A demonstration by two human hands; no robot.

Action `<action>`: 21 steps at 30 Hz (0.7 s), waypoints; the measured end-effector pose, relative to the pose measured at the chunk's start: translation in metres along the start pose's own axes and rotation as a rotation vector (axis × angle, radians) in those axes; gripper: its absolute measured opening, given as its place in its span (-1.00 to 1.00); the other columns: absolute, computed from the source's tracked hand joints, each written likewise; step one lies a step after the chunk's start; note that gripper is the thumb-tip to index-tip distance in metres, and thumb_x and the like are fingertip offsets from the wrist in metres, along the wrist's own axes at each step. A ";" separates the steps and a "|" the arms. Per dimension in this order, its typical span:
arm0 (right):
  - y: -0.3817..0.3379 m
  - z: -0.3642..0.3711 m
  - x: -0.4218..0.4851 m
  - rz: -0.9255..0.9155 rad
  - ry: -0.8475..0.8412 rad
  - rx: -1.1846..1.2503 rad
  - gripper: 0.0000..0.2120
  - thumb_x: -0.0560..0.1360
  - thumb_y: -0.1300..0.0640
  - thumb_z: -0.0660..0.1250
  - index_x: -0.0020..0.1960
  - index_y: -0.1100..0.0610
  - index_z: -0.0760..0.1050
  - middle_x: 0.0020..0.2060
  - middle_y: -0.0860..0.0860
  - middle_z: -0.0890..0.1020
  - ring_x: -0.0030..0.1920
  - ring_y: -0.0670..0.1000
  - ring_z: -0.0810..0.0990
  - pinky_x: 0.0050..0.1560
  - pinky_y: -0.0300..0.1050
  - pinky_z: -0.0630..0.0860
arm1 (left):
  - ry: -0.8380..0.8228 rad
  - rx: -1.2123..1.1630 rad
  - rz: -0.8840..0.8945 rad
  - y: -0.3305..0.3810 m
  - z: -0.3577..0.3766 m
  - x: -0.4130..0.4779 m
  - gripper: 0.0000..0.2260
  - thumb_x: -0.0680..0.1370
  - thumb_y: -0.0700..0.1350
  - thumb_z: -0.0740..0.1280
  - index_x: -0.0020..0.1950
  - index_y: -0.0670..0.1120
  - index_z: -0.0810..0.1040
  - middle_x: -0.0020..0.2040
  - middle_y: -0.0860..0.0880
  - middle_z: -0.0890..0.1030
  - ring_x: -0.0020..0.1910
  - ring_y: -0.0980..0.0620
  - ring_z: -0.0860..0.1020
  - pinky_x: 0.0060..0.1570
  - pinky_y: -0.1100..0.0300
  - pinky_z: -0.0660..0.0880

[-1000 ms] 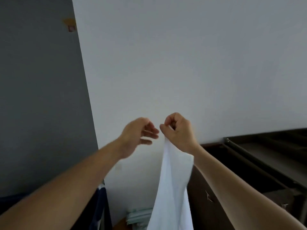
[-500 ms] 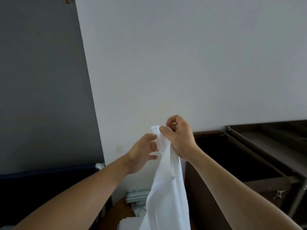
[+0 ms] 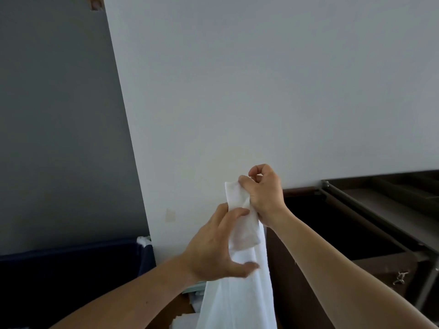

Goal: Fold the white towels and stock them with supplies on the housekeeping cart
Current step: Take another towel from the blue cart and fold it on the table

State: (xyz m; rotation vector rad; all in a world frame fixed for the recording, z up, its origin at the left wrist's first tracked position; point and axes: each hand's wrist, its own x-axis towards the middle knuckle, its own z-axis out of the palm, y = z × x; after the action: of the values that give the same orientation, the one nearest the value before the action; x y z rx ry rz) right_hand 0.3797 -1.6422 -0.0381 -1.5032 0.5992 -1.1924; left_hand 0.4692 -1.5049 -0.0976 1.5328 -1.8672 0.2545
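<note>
A white towel [image 3: 240, 288] hangs lengthwise in front of the white wall, its lower end running out of view at the bottom. My right hand [image 3: 264, 193] pinches its top corner, held up at chest height. My left hand [image 3: 218, 245] is lower, with its fingers curled round the towel's left edge and its thumb under the cloth. The dark housekeeping cart [image 3: 380, 224] stands to the right, its metal frame and upper shelf visible.
A dark blue fabric bin [image 3: 71, 269] sits at the lower left against the grey wall. Pale folded linens [image 3: 190, 302] lie low on the floor between the bin and the cart. The white wall [image 3: 261, 91] fills the view ahead.
My left hand has gone from empty beside the right hand to gripping the towel, then slid down along its edge. The view has tilted down slightly.
</note>
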 end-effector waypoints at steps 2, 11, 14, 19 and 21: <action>0.001 -0.001 0.000 -0.007 0.001 -0.011 -0.81 0.48 0.25 0.39 -0.15 0.05 0.41 -0.42 -0.08 0.45 -0.40 -0.04 0.39 -0.27 -0.05 0.40 | 0.120 -0.068 -0.088 0.002 -0.001 0.005 -0.54 0.50 0.14 0.41 0.32 0.00 0.41 0.17 0.13 0.45 0.01 0.18 0.49 -0.07 0.35 0.51; 0.001 -0.012 -0.009 -0.186 -0.141 -0.159 -0.88 0.51 0.06 0.42 -0.12 -0.09 0.50 -0.42 -0.15 0.48 -0.42 -0.15 0.43 -0.36 -0.26 0.40 | 0.315 -0.527 -0.510 0.002 -0.030 0.039 -0.93 0.58 -0.09 0.40 -0.04 0.00 0.69 -0.10 0.15 0.70 -0.09 0.20 0.64 -0.09 0.36 0.55; 0.000 -0.012 -0.023 -0.231 -0.333 -0.236 -0.84 0.42 -0.25 0.39 -0.01 -0.31 0.54 -0.09 -0.18 0.66 -0.08 -0.17 0.62 -0.10 -0.23 0.55 | 0.317 -0.652 -0.530 0.008 -0.037 0.050 -0.93 0.57 -0.13 0.40 -0.04 -0.05 0.69 -0.09 0.06 0.71 -0.07 0.12 0.67 -0.06 0.25 0.60; 0.008 -0.020 -0.036 -0.136 -0.381 -0.384 -0.77 0.39 -0.11 0.55 -0.09 -0.15 0.52 -0.26 -0.22 0.61 -0.29 -0.24 0.53 -0.25 -0.30 0.42 | 0.375 -0.782 -0.649 0.011 -0.039 0.043 -0.88 0.59 -0.15 0.38 0.12 -0.04 0.57 0.00 -0.02 0.64 -0.02 -0.01 0.65 -0.03 0.06 0.64; 0.016 -0.021 -0.043 -0.088 -0.396 -0.351 -0.80 0.45 -0.02 0.53 -0.13 -0.01 0.52 -0.33 -0.14 0.59 -0.33 -0.14 0.50 -0.26 -0.19 0.44 | 0.313 -0.949 -0.748 0.010 -0.035 0.036 -0.76 0.59 -0.14 0.37 0.25 -0.02 0.49 0.06 -0.07 0.64 0.00 -0.05 0.67 -0.04 0.05 0.63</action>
State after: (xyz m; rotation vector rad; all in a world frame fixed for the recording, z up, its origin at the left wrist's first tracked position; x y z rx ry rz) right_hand 0.3484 -1.6194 -0.0701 -2.0178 0.4909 -0.8437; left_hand 0.4715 -1.5109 -0.0469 1.2613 -0.8291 -0.6180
